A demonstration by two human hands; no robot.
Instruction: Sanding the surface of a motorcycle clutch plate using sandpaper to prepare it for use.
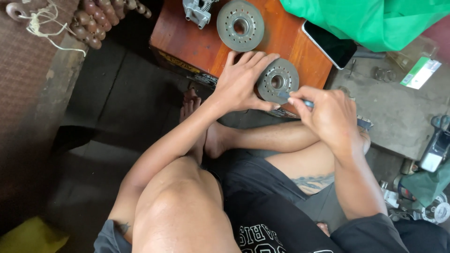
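Small metal disc [277, 80], round, ringed with holes, flat near front edge of wooden stool [197, 42], hub bore facing up; axis vertical; larger holed disc [240, 25] flat behind it, apart. Left hand [241, 82] palm down, fingers spread over stool top, thumb pressed to small disc's near rim; steadying, not wrapped round it. Right hand [330, 117] curled shut round thin blue-tipped tool [295, 99]; tool lying low, tip aimed left at disc's near rim, long axis running left to right. Dark phone [329, 45] face up at stool's right corner, partly under green bag [375, 21]; small green-and-white box [420, 72] on concrete floor, far right, tilted.
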